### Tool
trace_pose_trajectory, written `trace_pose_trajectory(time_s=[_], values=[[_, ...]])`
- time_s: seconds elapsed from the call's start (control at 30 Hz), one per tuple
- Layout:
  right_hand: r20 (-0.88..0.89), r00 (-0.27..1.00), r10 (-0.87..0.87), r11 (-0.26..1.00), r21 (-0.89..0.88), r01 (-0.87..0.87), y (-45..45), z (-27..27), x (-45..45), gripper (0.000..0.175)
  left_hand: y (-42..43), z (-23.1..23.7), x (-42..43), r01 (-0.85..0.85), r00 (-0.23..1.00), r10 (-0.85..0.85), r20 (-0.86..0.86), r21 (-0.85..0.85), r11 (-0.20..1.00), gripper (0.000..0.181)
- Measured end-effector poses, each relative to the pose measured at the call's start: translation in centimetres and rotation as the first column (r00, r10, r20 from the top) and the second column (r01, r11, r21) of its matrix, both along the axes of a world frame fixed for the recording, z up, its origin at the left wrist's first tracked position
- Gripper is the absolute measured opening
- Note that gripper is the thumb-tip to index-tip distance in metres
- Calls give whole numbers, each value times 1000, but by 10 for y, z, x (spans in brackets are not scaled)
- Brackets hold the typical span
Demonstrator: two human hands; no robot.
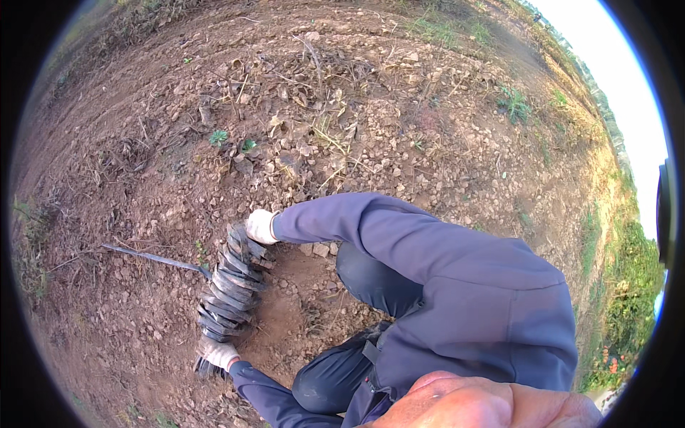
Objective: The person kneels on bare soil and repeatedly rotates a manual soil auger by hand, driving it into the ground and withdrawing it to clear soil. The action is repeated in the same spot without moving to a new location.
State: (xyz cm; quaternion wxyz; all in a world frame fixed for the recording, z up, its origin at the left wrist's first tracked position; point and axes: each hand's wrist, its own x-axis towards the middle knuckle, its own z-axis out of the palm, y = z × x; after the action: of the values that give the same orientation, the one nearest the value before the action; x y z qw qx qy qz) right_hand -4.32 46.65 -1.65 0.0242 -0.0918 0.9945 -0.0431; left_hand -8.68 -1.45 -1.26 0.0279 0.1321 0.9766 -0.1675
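A thick bundle of soil-stained grey-black flat strip point(233, 289), probably plastic, lies in many overlapping folds on the ground. My right hand point(260, 226), in a whitish glove, grips its upper end, with the fingertips mostly hidden. At the lower end my left hand point(217, 352), gloved too, is closed around the folds, and some of them stick out beyond it. From the bundle's left side a single flat strip point(155, 258) runs out over the soil.
Reddish, cloddy soil point(134, 315) surrounds the bundle. Dry leaves and stalks point(299, 144) lie above it, with small green plants point(218, 138) among them. My bent knees point(374, 278) are close on the right. Green bushes point(634, 289) stand at the far right.
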Motion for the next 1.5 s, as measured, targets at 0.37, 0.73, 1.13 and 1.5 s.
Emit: trace_pose_trajectory(time_s=[0.37,0.73,1.13,1.5], values=[[407,889,211,977,-57,-206,7,26,53,23,-6,25,109,24,990,-47,134,173,985,62],[700,693,175,976,-218,-26,18,76,118,40,12,42,215,-88,740,-184,647,365,927,69],[174,985,19,982,-187,14,49,136,48,63,5,88,114,-95,989,135,-66,426,900,61],[102,988,118,991,57,-124,28,86,44,71,33,51,115,-34,998,16,54,369,929,136]])
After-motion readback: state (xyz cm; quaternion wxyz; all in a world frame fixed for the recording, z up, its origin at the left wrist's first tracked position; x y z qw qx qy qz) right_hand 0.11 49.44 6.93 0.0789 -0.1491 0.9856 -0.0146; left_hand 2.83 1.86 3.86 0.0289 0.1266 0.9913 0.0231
